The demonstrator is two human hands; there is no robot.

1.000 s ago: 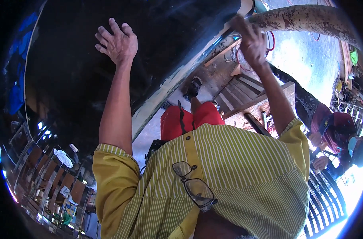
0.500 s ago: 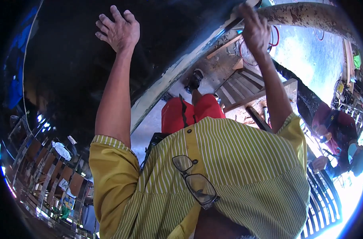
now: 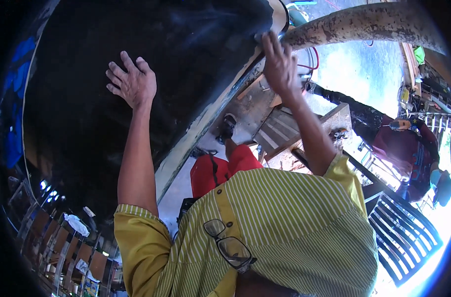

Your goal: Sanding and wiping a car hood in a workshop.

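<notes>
My left hand [image 3: 131, 81] lies flat on a large black curved surface [image 3: 196, 49], fingers spread, holding nothing. My right hand [image 3: 280, 64] reaches up to the pale rim [image 3: 200, 128] of that black surface, near its upper end. Its fingers are stretched out against the edge, and I see nothing in them. Both arms come out of a yellow striped shirt [image 3: 295, 222]. A pair of glasses [image 3: 228, 245] hangs from its collar.
A thick speckled brown pipe [image 3: 369, 22] curves across the top right. Below the rim stand a wooden slatted stand [image 3: 285, 131] and a dark slatted chair [image 3: 403, 237]. Another person in a dark red top [image 3: 403, 148] works at the right. Red shorts [image 3: 220, 168] show below.
Both hands sit lower in the view than before. The left hand has slid down the black surface, and the right hand has shifted left along the rim.
</notes>
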